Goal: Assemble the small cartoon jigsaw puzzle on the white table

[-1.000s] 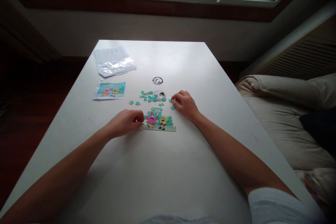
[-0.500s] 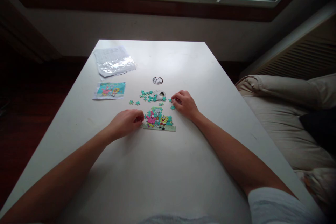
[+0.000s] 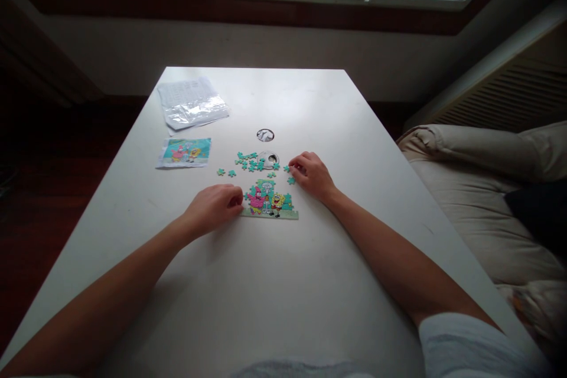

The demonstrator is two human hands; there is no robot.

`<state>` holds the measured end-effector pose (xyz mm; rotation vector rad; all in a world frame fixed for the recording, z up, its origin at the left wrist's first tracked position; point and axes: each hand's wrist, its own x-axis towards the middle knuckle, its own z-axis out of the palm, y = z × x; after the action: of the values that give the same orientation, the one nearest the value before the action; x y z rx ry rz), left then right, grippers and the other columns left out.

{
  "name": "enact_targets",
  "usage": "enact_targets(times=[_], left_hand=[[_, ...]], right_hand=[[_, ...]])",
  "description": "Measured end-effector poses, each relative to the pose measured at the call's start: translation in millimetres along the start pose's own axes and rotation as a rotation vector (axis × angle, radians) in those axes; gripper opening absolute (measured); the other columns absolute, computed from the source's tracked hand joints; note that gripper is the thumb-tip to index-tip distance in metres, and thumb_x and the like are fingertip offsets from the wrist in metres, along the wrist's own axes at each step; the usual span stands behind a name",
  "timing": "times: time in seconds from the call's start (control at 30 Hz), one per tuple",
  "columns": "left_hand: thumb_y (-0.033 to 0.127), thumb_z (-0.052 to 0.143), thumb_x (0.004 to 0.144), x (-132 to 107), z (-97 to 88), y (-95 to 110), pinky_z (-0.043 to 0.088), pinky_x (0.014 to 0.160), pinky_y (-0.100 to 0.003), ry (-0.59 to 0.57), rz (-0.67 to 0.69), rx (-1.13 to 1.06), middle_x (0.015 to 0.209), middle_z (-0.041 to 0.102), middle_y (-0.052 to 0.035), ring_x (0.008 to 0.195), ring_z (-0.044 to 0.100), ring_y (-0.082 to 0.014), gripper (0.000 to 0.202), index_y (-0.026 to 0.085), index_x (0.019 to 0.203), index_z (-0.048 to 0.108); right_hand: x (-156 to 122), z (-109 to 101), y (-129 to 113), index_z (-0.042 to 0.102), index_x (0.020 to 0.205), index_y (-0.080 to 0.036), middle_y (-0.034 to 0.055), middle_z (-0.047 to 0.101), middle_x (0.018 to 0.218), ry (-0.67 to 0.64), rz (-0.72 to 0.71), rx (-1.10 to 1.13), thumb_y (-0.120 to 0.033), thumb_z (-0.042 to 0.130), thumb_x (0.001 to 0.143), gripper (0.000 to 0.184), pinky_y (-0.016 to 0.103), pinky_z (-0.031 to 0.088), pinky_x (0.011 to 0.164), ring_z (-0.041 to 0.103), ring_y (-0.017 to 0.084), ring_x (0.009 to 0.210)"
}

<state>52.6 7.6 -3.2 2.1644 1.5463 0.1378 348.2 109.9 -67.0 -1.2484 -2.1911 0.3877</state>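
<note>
A partly assembled jigsaw puzzle (image 3: pixel 266 202) with pink, white and yellow cartoon figures lies on the white table. At its left edge, my left hand (image 3: pixel 220 204) is closed, fingers curled against the puzzle's border; its fingertips are partly hidden. Beyond the puzzle to the right, my right hand (image 3: pixel 311 172) rests on the table with bent fingers, the tips pinched at a small teal jigsaw piece (image 3: pixel 286 169). Another teal piece (image 3: pixel 291 181) lies just below those fingers. Several loose teal pieces (image 3: pixel 252 165) are heaped behind the puzzle, and two lie farther left.
A picture card (image 3: pixel 185 153) with the same figures lies to the left. Behind it are papers in a clear plastic sleeve (image 3: pixel 195 107). Two round fittings, one a hole (image 3: pixel 265 135), interrupt the tabletop (image 3: pixel 274 295). A beige sofa (image 3: pixel 452 207) stands along the right side.
The assembled puzzle has turned slightly, its right end shifting a little away from me and to the right. Both hands stay nearly where they were.
</note>
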Motion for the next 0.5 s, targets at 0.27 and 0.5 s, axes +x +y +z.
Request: enact_targets(times=[0.27,0.5], left_hand=[[0.034,0.061,0.085,2.2,2.7,0.6,0.033,0.063,-0.028,0.009,0.023,0.029,0.081,0.067,-0.0004,0.075,0.058,-0.0172,0.013,0.024,0.079,0.062],[0.027,0.06,0.088,1.7,5.0,4.9,0.034,0.064,-0.029,0.002,0.059,0.097,0.079,0.066,0.0003,0.075,0.059,-0.0182,0.01,0.024,0.079,0.06]], right_hand=[[0.4,0.9,2.1,0.069,0.091,-0.022,0.0068,0.062,0.091,0.0,0.001,0.0,-0.03,0.057,0.094,0.015,0.036,0.044,0.086,0.053,0.021,0.092],[-0.9,1.1,2.6,0.07,0.091,-0.022,0.0073,0.062,0.09,0.0,-0.004,-0.009,-0.031,0.057,0.094,0.017,0.037,0.045,0.085,0.052,0.021,0.091]])
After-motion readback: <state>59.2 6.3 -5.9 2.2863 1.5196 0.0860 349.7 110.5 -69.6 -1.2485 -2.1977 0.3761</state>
